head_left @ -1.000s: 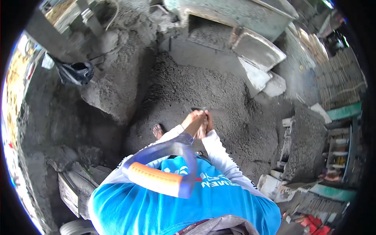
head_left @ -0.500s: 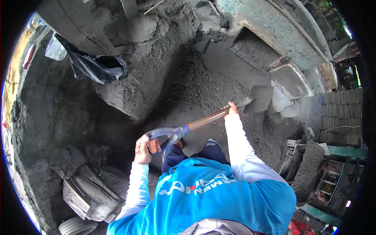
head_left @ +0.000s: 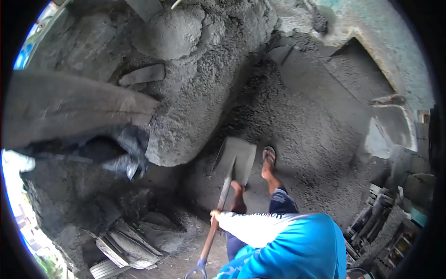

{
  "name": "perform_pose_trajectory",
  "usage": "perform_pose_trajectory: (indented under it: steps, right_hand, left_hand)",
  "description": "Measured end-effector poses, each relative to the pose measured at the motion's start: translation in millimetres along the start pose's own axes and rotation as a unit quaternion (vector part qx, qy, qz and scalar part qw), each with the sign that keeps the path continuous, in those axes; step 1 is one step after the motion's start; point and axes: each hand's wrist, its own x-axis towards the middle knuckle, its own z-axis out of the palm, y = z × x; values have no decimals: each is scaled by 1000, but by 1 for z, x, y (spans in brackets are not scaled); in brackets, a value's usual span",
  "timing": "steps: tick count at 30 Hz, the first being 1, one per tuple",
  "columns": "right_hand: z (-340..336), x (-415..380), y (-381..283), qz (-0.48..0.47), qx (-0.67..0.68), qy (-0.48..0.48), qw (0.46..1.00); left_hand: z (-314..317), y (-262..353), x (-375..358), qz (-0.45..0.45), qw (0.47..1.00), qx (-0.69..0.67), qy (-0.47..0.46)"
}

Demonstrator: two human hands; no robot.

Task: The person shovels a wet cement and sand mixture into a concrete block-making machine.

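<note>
My right hand (head_left: 215, 216) is closed around the wooden shaft of a shovel (head_left: 210, 239), in its middle part. The shovel's broad grey blade (head_left: 239, 156) is low over or on the ground, in front of my bare foot; whether it touches cannot be made out. Part of the blue D-shaped handle (head_left: 197, 269) shows at the bottom edge. My left hand is not visible. Beside the blade, my other foot wears a sandal (head_left: 269, 153). Dark, loose, gritty material (head_left: 306, 135) covers the ground to the right of the blade.
A rough grey mound (head_left: 186, 125) rises left of the blade. At the left are a wooden post (head_left: 79, 104) and black plastic (head_left: 111, 151). Stacked boards or sheets (head_left: 127, 244) and a tire (head_left: 107, 269) lie lower left. A pale slab (head_left: 392, 130) stands at right.
The shovel has swung from across my body to pointing forward, its blade now between mound and feet. My right hand moved left and down; my left hand left the view. The camera view shifted.
</note>
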Motion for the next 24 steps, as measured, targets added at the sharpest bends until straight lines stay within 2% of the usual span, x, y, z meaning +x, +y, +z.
perform_pose_trajectory:
  steps: [2,3,4,6,8,9,10,11,13,16,17,18,20,24]
  right_hand:
    - [34,11,20,62,72,46,994]
    - [40,77,53,56,88,44,994]
    - [29,78,25,24,38,26,999]
    - [-7,68,-98,-41,-22,4,999]
    - [-90,38,-294,-57,32,15,998]
    - [-109,10,-374,-69,61,27,995]
    - [-120,49,-402,-106,180,65,976]
    - [-116,55,-423,-148,168,69,972]
    - [-112,62,-378,-190,180,91,961]
    - [-112,64,-354,-234,188,67,951]
    - [-115,67,-347,-220,191,61,955]
    - [-110,33,-341,-211,255,65,941]
    - [-114,9,-326,-240,266,77,931]
    - [-152,-62,-295,-252,330,142,899]
  left_hand:
    - [46,-10,4,20,1000,4,-1]
    - [72,-19,6,24,1000,2,-11]
    - [97,-28,8,18,999,0,-29]
    - [161,-51,10,-12,997,-18,-70]
    - [242,-68,-3,-62,993,-35,-91]
    - [273,-74,-12,-42,992,-31,-115]
    - [296,-82,-24,91,977,50,-188]
    - [298,-81,-5,58,975,26,-213]
    - [282,-72,-7,37,985,57,-157]
    - [271,-74,2,28,985,60,-161]
    - [262,-74,11,48,979,53,-190]
    - [257,-68,5,33,980,53,-189]
    - [247,-62,25,74,977,81,-183]
    - [249,-41,22,17,944,145,-297]
